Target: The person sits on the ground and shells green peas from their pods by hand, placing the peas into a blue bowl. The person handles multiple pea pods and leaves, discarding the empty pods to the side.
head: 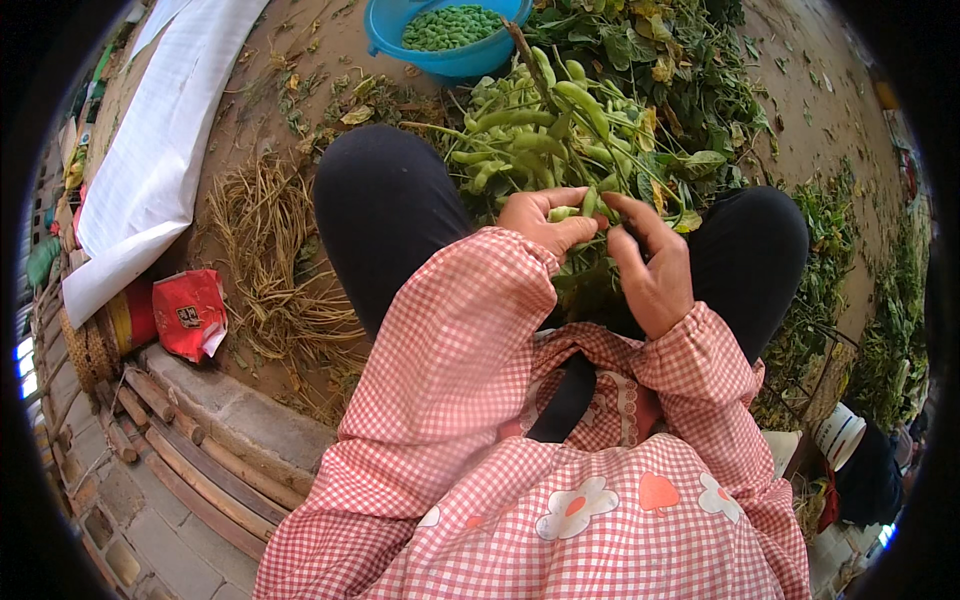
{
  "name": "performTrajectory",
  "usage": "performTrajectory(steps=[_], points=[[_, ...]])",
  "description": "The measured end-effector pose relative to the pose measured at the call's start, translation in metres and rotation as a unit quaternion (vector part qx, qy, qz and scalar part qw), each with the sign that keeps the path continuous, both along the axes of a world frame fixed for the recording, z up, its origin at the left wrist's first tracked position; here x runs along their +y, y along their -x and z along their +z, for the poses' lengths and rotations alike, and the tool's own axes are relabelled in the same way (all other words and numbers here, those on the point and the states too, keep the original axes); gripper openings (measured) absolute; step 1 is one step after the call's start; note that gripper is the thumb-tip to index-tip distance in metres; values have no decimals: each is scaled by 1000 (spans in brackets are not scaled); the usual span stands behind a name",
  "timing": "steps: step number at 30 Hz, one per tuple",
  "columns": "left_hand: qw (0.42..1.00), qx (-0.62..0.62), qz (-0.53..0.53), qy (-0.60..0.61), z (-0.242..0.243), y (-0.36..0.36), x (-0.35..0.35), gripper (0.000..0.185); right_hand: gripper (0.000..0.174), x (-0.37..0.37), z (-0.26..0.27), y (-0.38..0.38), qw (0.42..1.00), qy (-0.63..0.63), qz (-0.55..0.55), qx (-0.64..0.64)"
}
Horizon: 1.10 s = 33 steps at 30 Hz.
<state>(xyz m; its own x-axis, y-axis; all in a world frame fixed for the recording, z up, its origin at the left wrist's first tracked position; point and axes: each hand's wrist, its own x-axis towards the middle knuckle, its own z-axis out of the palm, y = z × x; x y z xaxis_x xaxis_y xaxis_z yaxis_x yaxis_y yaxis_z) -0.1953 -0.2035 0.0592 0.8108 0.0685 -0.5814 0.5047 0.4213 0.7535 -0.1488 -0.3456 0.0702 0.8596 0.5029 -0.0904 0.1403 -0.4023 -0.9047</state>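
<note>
Between the thumb and forefinger of my left hand (551,219) is a green soybean pod (590,201). A paler pod (562,214) shows beneath that forefinger. My right hand (654,259) is close on the other side, its forefinger tip by the held pod and its thumb lower down. Whether the right fingers pinch anything is not plain. Both hands are between my knees, in front of a heap of soybean pods (525,142) on their stalks. A thick brown stem (531,66) sticks up from the heap. Beyond it, shelled green beans (454,28) lie in a blue plastic basin (375,34).
Leafy bean plants (675,67) are piled beyond the pods, with more greenery (817,247) at the right. Dry stalks (262,247), a crumpled red packet (190,315) and a white sheet (150,157) lie at the left. Wooden poles (217,480) rest by a stone edge (232,420). A white bucket (838,435) stands at right.
</note>
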Motion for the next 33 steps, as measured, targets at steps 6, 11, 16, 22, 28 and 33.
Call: performTrajectory(steps=[6, 11, 16, 22, 28, 33], points=[[989, 0, 13, -148, -4, 4, -6, 38, 20, 4, 10, -17, 992, 104, 77, 9], [979, -24, 33, -198, 7, 5, -5, 34, 20, 6, 6, -30, 988, 73, 124, 52], [994, 20, 32, -103, 18, 6, 2, 37, 23, 8, 17, -37, 971, 58, 130, 191], [993, 42, 24, -107, 9, 8, 5, 41, 26, 9, 18, -42, 933, 31, 118, 339], [983, -52, 28, -172, -7, 9, 2, 40, 27, 9, 17, -44, 913, 7, 91, 398], [970, -81, 12, -231, -16, 11, 3, 39, 33, 8, 17, -47, 897, 10, 119, 426]])
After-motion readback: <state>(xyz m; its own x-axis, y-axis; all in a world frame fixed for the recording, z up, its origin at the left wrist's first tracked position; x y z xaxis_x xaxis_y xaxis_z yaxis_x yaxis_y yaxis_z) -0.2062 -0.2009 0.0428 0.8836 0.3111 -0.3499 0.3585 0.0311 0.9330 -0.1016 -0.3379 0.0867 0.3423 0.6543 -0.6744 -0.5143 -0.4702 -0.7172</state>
